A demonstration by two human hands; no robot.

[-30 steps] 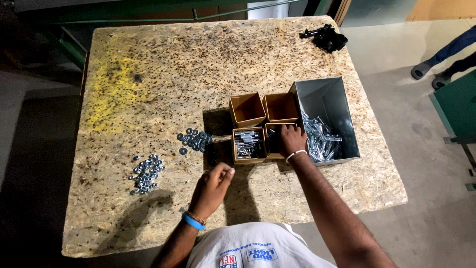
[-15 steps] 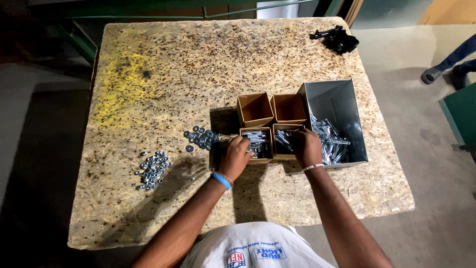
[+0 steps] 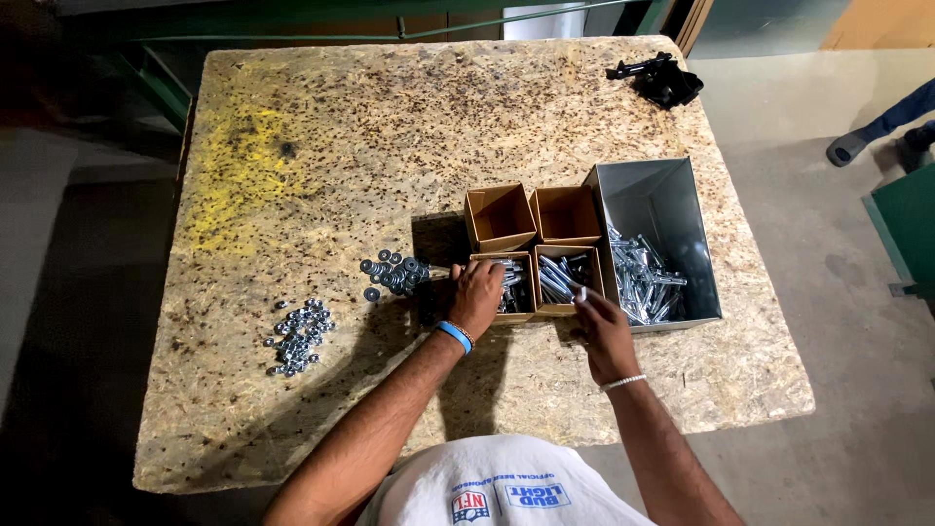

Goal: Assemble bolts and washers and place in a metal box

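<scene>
My left hand, with a blue wristband, is curled over the left edge of the near-left cardboard box, which holds bolts. A short silver bolt sticks out by its thumb towards a pile of washers. My right hand rests at the front corner of the near-right box, also filled with bolts. Its fingertips pinch a small silver piece. Just to its right stands a grey metal bin with loose bolts in its near end.
Two empty cardboard boxes sit behind the filled ones. A heap of nuts lies to the left on the chipboard table. A black object lies at the far right corner. Another person's foot is on the floor at right.
My left hand has moved from the table's front up to the near-left box beside the washers. My right hand has drawn back slightly to the front of the near-right box.
</scene>
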